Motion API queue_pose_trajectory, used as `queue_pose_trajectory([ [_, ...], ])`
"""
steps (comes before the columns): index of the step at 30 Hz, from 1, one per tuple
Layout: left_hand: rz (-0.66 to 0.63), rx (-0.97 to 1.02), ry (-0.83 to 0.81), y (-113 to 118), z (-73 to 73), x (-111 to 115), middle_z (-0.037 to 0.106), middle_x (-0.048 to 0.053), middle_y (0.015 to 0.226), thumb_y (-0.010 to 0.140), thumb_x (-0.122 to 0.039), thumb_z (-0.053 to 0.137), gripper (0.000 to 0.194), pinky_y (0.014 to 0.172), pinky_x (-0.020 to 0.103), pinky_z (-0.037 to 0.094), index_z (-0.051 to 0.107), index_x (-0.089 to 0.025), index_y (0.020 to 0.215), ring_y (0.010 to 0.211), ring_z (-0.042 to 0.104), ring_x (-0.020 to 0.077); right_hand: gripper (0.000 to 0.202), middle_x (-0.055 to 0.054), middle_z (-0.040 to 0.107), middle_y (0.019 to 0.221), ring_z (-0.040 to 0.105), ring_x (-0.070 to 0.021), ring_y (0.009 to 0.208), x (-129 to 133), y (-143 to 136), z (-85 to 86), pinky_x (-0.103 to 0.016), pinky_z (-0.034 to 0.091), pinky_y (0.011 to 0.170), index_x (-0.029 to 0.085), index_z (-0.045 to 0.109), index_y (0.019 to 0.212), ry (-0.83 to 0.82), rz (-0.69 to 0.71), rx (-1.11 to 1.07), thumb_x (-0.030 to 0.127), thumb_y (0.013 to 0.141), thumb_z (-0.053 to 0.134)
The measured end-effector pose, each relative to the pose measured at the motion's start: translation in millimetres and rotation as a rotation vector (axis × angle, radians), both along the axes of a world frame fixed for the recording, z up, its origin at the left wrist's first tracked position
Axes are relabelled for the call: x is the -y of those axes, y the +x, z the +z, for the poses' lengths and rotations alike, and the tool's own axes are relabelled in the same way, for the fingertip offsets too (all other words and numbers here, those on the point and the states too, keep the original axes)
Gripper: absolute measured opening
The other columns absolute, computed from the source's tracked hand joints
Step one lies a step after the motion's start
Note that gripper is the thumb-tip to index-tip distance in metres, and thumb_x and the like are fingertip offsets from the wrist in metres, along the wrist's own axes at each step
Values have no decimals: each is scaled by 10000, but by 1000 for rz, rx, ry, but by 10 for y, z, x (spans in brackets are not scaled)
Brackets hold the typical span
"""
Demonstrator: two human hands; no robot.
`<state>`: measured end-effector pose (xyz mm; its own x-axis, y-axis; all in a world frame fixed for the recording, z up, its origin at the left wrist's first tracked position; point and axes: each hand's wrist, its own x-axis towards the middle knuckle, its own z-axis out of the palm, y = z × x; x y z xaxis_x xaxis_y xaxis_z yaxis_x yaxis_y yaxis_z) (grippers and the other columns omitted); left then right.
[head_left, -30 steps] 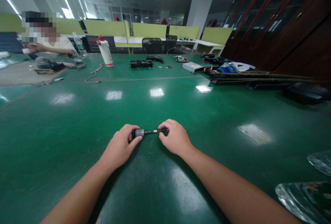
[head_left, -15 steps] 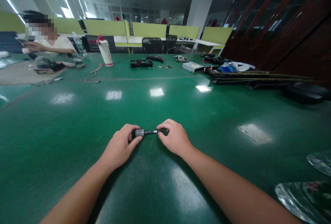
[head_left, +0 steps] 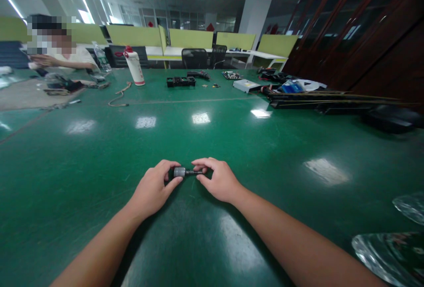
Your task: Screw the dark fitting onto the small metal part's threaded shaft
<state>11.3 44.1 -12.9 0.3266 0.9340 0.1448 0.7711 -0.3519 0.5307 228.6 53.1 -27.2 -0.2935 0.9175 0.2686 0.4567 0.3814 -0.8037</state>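
In the head view, a small grey metal cylinder [head_left: 179, 171] with a thin shaft [head_left: 199, 172] lies level, low over the green table. Its dark left end sits between the thumb and fingers of my left hand [head_left: 153, 190], which is closed on it. A short dark ribbed piece [head_left: 189, 172], coil-like, surrounds the shaft close to the cylinder's right face. My right hand [head_left: 221, 180] has its thumb and fingers closed about the shaft's right end. The exact contact there is too small to make out.
On the green table [head_left: 198, 141], a white bottle [head_left: 136, 68], a cord [head_left: 119, 97] and a black slotted part [head_left: 180, 81] stand farther back. Dark strips [head_left: 324, 100] lie at right, clear plastic packaging [head_left: 391, 251] near right. A person [head_left: 62, 53] sits far left.
The dark ribbed piece has moved left along the shaft, from its right end to beside the cylinder. My right hand has shifted slightly left; my left hand stays nearly still.
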Motion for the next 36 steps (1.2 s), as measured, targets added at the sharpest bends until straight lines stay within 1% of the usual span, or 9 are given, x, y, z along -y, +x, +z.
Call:
queue_pose_trajectory([
  [3, 0, -3, 4, 2, 11, 6, 652, 44, 954, 892, -390, 562, 287, 733, 345, 441, 630, -222, 1114, 772, 579, 202, 383, -10, 734, 934, 651, -136, 814, 0, 2, 1, -298, 508, 823, 222, 689, 1090, -7, 8, -27, 46, 755, 631],
  [6, -2, -11, 12, 6, 16, 9, 654, 36, 937, 885, -383, 577, 283, 731, 340, 440, 637, -224, 1112, 766, 582, 199, 375, -9, 730, 910, 642, -140, 802, 0, 1, -4, -296, 506, 801, 220, 692, 1079, 7, 11, -11, 54, 746, 651],
  [10, -2, -25, 11, 5, 17, 9, 661, 26, 933, 863, -395, 615, 304, 731, 334, 437, 639, -229, 1116, 775, 590, 200, 366, -12, 718, 891, 623, -149, 809, 4, -8, -14, -301, 490, 795, 212, 695, 1074, 41, 20, 34, 61, 742, 669],
  [15, -11, -38, -1, 9, 28, 8, 681, 21, 916, 827, -384, 660, 283, 714, 325, 431, 662, -228, 1064, 774, 591, 201, 298, -24, 705, 909, 602, -173, 867, 4, -10, -2, -325, 457, 824, 206, 704, 1047, 82, 39, 130, 131, 759, 708],
  [18, -30, -32, -11, 11, 40, 8, 690, 21, 935, 831, -386, 658, 259, 715, 320, 435, 672, -235, 1041, 777, 592, 197, 251, -23, 713, 944, 598, -178, 894, 6, -9, 10, -329, 433, 833, 218, 713, 1011, 88, 62, 190, 153, 769, 718],
  [25, -77, -30, 2, 4, 45, 1, 692, 27, 977, 860, -417, 632, 246, 733, 316, 446, 685, -242, 1025, 818, 601, 200, 179, -8, 717, 926, 599, -165, 877, -2, -8, 2, -314, 401, 810, 231, 724, 962, 104, 93, 241, 165, 796, 716],
  [30, -50, -52, 16, 5, 39, 8, 696, 34, 992, 815, -437, 678, 350, 736, 330, 451, 664, -245, 1108, 795, 599, 203, 172, -6, 716, 914, 598, -166, 868, -5, -6, 6, -313, 391, 803, 235, 727, 959, 100, 98, 254, 169, 800, 716],
  [36, -77, -37, 16, 15, 46, 4, 700, 24, 988, 864, -419, 624, 262, 735, 318, 446, 683, -258, 1063, 806, 604, 196, 172, -5, 713, 903, 594, -164, 858, -1, -4, 14, -313, 388, 802, 234, 725, 963, 99, 99, 267, 179, 800, 715],
])
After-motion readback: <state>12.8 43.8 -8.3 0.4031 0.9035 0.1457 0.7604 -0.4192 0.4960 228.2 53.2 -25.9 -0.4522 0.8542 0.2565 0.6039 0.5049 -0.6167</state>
